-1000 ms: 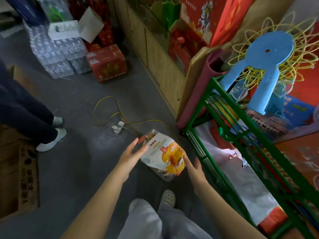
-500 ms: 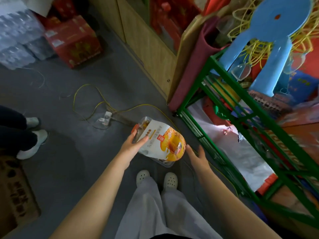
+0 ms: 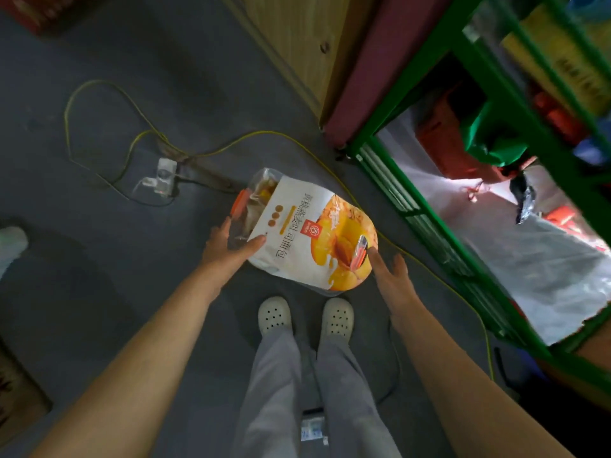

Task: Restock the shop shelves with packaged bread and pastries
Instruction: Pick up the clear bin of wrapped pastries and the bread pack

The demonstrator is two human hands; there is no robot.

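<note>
Bread bag (image 3: 307,233) now sits lower, nearing the green shelf (image 3: 439,242) at right. Left hand (image 3: 228,249) grasps it; right hand (image 3: 390,276), grip released, touches it.

Green shelf frame (image 3: 386,114) at right; bottom tier open; cable (image 3: 264,133) on floor.

This is a small shop. A green metal shelf rack (image 3: 401,92) holds boxed goods (image 3: 558,57), a wooden cabinet (image 3: 291,44) stands beside it, and a printed bread bag (image 3: 307,233) hangs over the grey floor (image 3: 99,276).
</note>
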